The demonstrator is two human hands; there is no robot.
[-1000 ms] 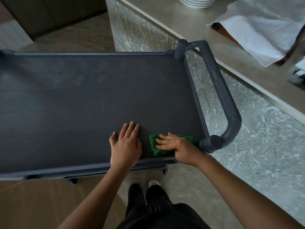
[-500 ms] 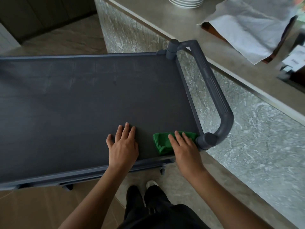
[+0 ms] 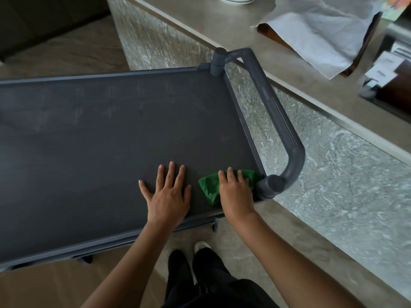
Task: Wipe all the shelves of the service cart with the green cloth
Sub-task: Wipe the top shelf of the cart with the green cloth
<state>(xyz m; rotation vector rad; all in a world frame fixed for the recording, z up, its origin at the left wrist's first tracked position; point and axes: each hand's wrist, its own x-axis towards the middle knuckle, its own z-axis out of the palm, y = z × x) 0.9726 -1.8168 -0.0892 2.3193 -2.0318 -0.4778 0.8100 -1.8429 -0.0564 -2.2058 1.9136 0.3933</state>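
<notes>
Over the last second the right hand (image 3: 235, 194) has turned from lying sideways across the green cloth (image 3: 208, 185) to pointing away from the person, and it has nudged the cloth deeper into the near right corner of the top shelf (image 3: 111, 141) of the service cart (image 3: 66, 247). The left hand (image 3: 168, 196) has barely shifted.

Both hands lie flat. The right hand's straight fingers press the cloth down, and the left hand's spread fingers rest on bare shelf just left of it.

The cloth looks soft, light and limp, a nubby weave bunched into folds. It will likely crumple if pinched, so a flat palm over its middle should drive it best. The shelf is dark, matte, faintly streaked plastic with a low raised rim. A round corner post (image 3: 270, 186) touches the cloth's right edge, and from it a ribbed, curved handle (image 3: 278, 112) runs to the far post.
</notes>
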